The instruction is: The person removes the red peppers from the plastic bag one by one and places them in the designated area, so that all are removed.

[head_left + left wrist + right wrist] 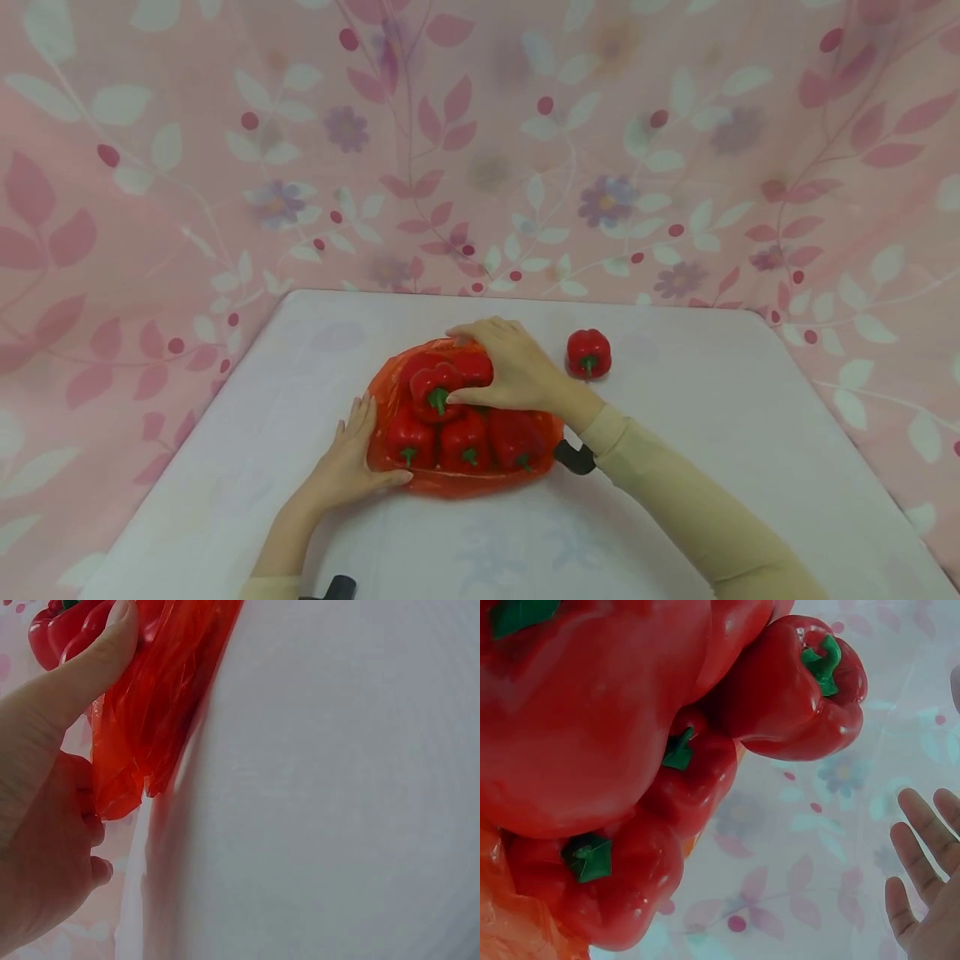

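Note:
Several red bell peppers with green stems lie in an orange-red plastic bag [450, 483], its mouth spread wide. One pepper [433, 383] sits on top of the others. My left hand [341, 458] holds the bag's left side; in the left wrist view, the thumb [86, 671] lies over the bag and the fingers stand on its other side. Above the heap, my right hand [521, 367] reaches with thumb and fingers spread, its thumb overlapping the top pepper's stem in the head view. In the right wrist view, the fingers [922, 870] stand apart from the peppers.
Another red bell pepper [588, 353] stands on the table right of the bag. Dark wrist camera parts [576, 457] show beneath my right wrist. A white cloth covers the table [712, 417], and a pink floral curtain [480, 150] hangs around its back and sides.

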The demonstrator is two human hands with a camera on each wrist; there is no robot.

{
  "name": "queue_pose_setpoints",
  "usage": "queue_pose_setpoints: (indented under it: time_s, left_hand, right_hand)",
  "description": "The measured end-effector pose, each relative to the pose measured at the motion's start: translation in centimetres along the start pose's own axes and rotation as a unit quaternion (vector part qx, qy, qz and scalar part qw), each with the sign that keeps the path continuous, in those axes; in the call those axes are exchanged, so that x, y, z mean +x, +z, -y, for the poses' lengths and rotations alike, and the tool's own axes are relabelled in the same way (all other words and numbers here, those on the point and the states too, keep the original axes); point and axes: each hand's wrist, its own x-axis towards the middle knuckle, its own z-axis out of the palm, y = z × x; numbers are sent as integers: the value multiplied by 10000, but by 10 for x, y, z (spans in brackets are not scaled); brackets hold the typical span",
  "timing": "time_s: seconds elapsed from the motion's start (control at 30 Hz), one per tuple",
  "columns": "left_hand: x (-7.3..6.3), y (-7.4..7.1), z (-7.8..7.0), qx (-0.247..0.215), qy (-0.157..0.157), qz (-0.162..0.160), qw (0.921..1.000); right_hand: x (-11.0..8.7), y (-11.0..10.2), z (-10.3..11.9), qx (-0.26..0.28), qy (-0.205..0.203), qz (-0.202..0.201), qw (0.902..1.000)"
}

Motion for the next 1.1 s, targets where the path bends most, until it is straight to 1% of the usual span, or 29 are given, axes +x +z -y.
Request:
queue_pose_setpoints:
  time_s: [0.37,0.5,0.63,0.7,0.83,0.9,1.1]
  left_hand:
    - [-1,0,1,28,37,-1,10000]
    - [-1,1,1,29,13,4,10000]
    - [-1,2,1,45,-24,12,10000]
    - [-1,2,1,34,-22,8,10000]
    - [-2,2,1,18,-24,17,10000]
    - [-2,2,1,7,-13,26,10000]
    - [-2,1,-1,39,-20,27,10000]
  right_hand:
    - [12,8,2,70,142,159,9997]
    - [18,13,3,94,256,294,9992]
    - [24,18,2,315,504,535,9968]
    - [27,21,0,553,731,716,9932]
    - [34,27,-3,941,1233,1051,9823]
    - [36,29,-4,981,1450,1200,9772]
    - [41,33,-4,892,1913,1726,9621]
